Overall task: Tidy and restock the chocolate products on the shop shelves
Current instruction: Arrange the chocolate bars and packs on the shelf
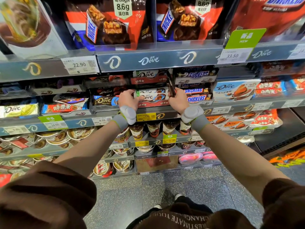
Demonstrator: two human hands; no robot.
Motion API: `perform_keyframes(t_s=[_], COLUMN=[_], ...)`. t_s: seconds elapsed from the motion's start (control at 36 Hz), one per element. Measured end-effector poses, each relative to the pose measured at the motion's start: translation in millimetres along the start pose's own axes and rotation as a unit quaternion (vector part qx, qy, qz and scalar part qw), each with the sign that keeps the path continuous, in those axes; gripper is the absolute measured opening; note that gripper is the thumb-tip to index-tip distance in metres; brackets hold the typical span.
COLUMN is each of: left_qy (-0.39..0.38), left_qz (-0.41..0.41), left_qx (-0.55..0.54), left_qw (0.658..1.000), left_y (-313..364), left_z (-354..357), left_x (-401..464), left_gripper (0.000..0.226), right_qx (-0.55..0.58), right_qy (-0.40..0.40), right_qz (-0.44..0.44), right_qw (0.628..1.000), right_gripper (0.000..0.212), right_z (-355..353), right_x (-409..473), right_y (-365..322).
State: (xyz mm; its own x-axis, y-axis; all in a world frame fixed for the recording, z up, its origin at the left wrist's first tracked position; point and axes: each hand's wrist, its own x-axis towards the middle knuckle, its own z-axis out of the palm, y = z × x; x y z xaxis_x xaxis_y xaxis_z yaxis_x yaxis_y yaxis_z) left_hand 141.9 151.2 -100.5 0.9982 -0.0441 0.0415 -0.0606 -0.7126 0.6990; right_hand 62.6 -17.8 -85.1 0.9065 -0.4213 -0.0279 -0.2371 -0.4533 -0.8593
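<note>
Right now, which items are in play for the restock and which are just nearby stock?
In play:
left hand on the white Dove bars
right hand holding a dark bar upright
red display tray

Nearby only:
Snickers bars
Snickers bags
chocolate cups

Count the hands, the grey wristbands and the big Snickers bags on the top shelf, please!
Hands: 2 (left hand grips a white Dove bar, right hand pinches a dark bar)
Grey wristbands: 2
Big Snickers bags: 3
Total: 7
</note>
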Motion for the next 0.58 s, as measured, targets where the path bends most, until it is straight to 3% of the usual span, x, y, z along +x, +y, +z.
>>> perform_keyframes(t_s=[0.28,0.58], left_qy=[0.0,-0.023], left_qz=[0.042,0.125], left_qx=[0.025,0.082], left_qw=[0.999,0.989], left_y=[-2.9,-14.2], left_z=[0.4,-8.6], left_x=[-2.9,2.0], left_gripper=[0.052,0.023], right_qx=[-0.041,-0.042], right_qy=[0.03,0.034], right_qz=[0.009,0.017], right_qw=[0.999,0.998], right_gripper=[0.033,0.03], right_z=[8.4,9.7], right_x=[2.2,0.9], right_y=[2.0,1.0])
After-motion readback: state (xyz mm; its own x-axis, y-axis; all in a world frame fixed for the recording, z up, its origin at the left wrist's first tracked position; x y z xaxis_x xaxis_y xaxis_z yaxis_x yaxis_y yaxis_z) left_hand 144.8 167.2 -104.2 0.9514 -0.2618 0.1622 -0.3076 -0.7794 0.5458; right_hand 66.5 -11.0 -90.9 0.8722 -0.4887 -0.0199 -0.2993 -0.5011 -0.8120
